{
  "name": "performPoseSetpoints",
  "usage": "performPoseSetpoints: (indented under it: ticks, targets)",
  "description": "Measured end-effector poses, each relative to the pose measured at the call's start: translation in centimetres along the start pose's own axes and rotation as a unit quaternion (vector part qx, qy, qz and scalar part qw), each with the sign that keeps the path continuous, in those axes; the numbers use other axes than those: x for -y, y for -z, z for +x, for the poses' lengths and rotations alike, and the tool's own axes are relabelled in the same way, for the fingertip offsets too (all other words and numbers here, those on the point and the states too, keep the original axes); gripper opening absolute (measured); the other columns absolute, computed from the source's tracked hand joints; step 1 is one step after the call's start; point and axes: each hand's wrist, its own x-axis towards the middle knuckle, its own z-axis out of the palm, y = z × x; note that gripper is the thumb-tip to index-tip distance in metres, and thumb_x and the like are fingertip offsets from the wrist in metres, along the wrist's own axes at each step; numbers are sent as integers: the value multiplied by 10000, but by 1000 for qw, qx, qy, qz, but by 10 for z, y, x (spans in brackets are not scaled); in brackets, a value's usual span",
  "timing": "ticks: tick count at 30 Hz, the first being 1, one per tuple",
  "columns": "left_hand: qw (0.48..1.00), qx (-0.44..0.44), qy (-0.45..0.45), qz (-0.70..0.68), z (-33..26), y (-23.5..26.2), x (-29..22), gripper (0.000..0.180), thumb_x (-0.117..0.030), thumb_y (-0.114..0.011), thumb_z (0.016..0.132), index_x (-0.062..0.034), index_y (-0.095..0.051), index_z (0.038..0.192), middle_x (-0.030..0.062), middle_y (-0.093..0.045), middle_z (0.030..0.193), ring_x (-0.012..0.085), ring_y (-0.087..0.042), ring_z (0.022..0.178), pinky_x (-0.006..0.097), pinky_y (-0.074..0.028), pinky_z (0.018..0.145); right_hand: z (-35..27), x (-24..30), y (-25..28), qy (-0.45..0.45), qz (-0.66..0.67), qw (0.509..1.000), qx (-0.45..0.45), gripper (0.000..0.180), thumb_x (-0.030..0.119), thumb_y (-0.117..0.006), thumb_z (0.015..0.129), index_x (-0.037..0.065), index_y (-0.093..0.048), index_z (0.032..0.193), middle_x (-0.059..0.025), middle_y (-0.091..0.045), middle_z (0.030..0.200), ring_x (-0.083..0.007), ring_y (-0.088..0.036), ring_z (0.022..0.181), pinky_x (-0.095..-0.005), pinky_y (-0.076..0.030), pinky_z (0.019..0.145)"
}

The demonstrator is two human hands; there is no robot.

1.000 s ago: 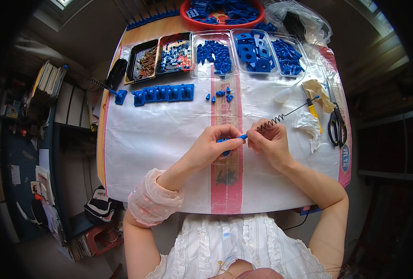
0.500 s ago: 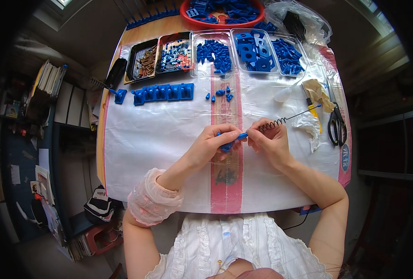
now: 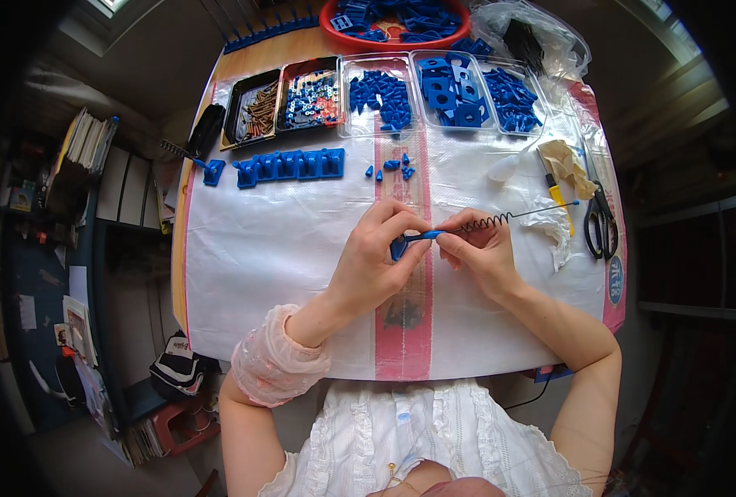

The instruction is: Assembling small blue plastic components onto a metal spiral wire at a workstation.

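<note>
Over the middle of the covered table my left hand (image 3: pixel 374 250) is closed on a blue plastic piece (image 3: pixel 398 248), with its wide end under the palm and its narrow end pointing right. My right hand (image 3: pixel 484 255) meets it there, thumb and fingertips pinched at that narrow end and at the near end of a black coiled spring wire (image 3: pixel 489 221). Beyond the coil the wire runs straight to the right, ending in a small blue tip (image 3: pixel 576 203). Fingers hide exactly how piece and wire join. Several small blue cone-shaped parts (image 3: pixel 392 165) lie loose beyond my hands.
Along the back stand trays of screws (image 3: pixel 262 109), nuts (image 3: pixel 312 103), blue cones (image 3: pixel 382 98) and flat blue plates (image 3: pixel 448 91). A row of blue bases (image 3: pixel 291 167) sits at left. Scissors (image 3: pixel 601 224), a yellow-handled tool (image 3: pixel 560 201) and crumpled wrap (image 3: pixel 547 234) lie at right.
My left hand has turned, its back now higher and its fingers reaching over the blue piece toward the joint. The wire's blue tip has dipped slightly and shifted right.
</note>
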Motion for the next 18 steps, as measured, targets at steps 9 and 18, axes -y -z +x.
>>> performPoseSetpoints:
  ticks: [9, 18]
  targets:
    - [997, -12, 43, -60, 3, 3, -8, 144, -42, -687, 837, 0, -657, 972, 110, -596, 915, 235, -626, 832, 306, -479, 706, -1, -2, 0, 2, -6, 1000, -20, 73, 39, -726, 882, 16, -698, 945, -30, -676, 763, -53, -583, 602, -190, -435, 499]
    - [993, 40, 85, -66, 1, 7, -2, 95, -58, -678, 861, 0, -661, 934, 52, -626, 883, 132, -575, 817, 251, -439, 709, -1, -4, 0, 11, -15, 1000, -19, 88, 27, -735, 869, 10, -703, 950, -31, -677, 765, -50, -585, 604, -184, -436, 497]
